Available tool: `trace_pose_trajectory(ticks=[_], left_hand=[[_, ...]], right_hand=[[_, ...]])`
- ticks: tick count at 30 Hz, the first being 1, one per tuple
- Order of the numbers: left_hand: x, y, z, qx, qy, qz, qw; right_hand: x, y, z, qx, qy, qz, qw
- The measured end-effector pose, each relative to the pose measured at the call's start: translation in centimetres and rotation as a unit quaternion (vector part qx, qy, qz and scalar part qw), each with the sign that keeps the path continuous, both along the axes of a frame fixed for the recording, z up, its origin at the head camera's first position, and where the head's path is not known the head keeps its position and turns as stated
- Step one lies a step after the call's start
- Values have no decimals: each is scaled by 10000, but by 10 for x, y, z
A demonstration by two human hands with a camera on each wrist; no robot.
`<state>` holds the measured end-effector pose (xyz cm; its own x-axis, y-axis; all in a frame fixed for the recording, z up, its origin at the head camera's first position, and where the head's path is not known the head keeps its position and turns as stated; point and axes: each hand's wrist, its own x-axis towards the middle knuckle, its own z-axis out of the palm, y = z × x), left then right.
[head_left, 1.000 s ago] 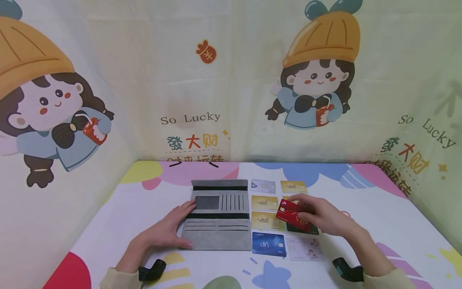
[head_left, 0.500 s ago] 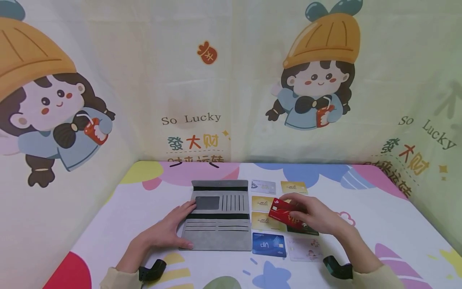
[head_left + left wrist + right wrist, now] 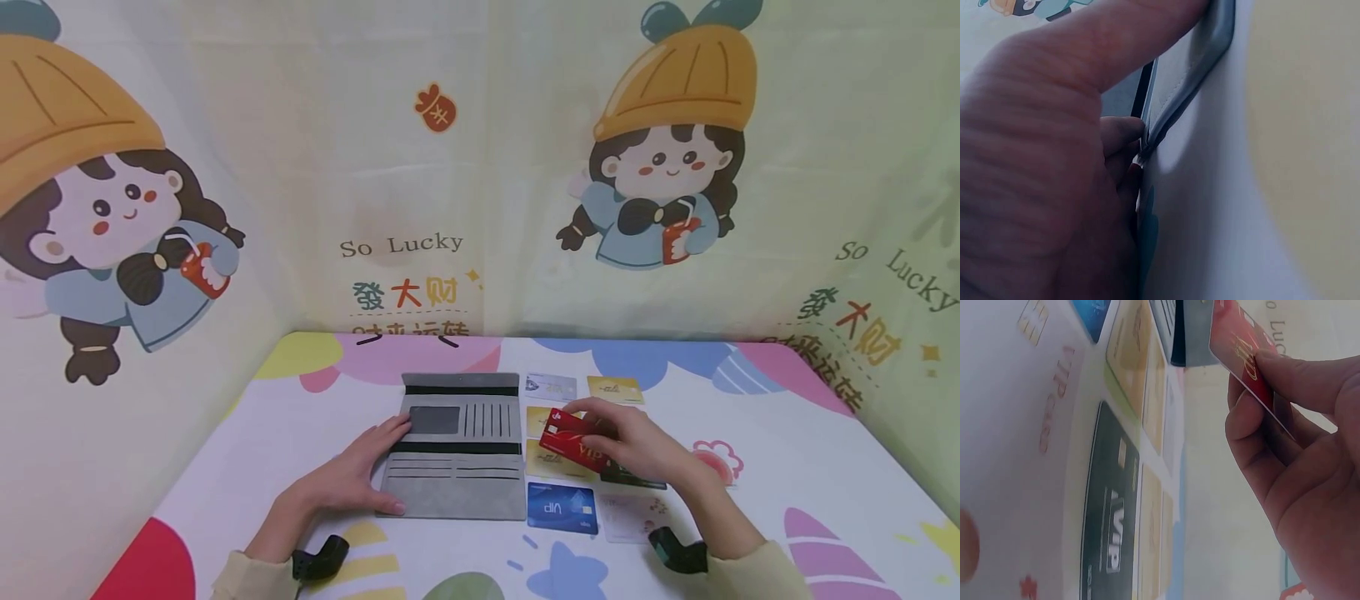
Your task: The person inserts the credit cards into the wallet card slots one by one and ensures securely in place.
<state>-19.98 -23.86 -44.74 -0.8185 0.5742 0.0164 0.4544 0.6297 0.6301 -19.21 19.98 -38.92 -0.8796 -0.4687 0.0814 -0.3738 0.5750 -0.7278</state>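
Observation:
A grey wallet (image 3: 487, 500) lies unfolded flat on the table, its card slots facing up. My left hand (image 3: 348, 471) rests along its left edge, with the thumb on the lower left corner and the fingers spread further up. Between thumb and fingers my right hand (image 3: 637, 437) pinches a red VIP card (image 3: 564, 437). This card is tilted and raised above the gold cards (image 3: 551, 460) right of the wallet. In the right wrist view, the red card (image 3: 1235, 347) stands clear of the table, while a black VIP card (image 3: 1110, 519) lies flat below.
Right of the wallet lie a blue VIP card (image 3: 562, 507), a pale flowered card (image 3: 630, 515), a silver card (image 3: 551, 386) and another gold card (image 3: 617, 389). A patterned cloth (image 3: 420, 575) covers the table. A printed curtain (image 3: 517, 292) stands behind it.
My right hand has carried the red card leftwards, closer to the wallet's right edge. The left hand has kept its place on the wallet.

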Motion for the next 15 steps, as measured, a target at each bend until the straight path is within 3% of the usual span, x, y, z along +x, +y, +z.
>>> trace_pose_trajectory(ticks=[15], left_hand=[[-1,1,0,-53,-179,84,9998]], right_hand=[[-7,-20,-1,-67,-40,52,10000]])
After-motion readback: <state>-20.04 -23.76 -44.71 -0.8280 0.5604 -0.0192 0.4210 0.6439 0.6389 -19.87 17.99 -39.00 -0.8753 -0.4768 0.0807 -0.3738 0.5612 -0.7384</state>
